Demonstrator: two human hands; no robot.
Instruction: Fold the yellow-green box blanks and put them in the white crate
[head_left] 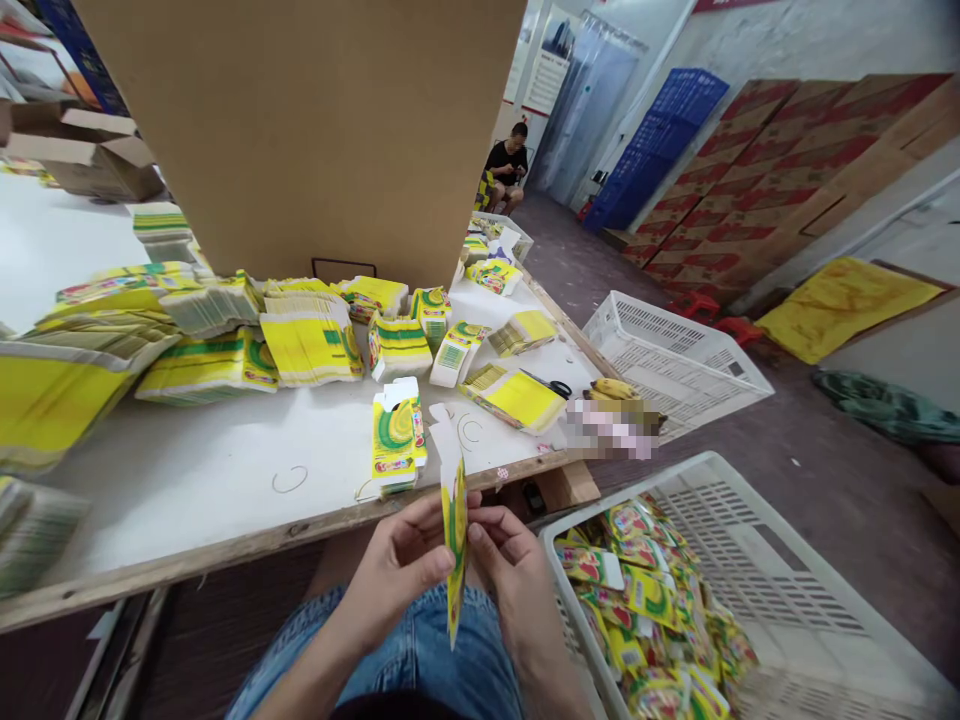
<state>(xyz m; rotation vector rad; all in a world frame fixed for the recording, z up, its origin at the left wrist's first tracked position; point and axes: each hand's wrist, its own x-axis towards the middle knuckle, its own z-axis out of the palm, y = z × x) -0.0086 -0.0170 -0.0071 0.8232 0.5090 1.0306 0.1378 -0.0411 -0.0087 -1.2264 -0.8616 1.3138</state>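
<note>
A flat, unfolded yellow-and-green carton blank [454, 530] stands on edge between both hands, above my lap. My left hand [401, 570] pinches its left face with thumb and fingers closed on it. From the other side my right hand [510, 565] grips the same blank, fingers curled against it. Just beyond, a small stack of the same blanks [396, 435] lies near the front edge of the white table [225, 480].
Many piles of yellow blanks [307, 340] cover the table's back, before a tall cardboard sheet [315, 130]. A white basket [757, 600] at my right holds folded packets; a second basket [675, 360] stands behind it. Scissors [556, 388] lie nearby. A seated person [507, 165] is far off.
</note>
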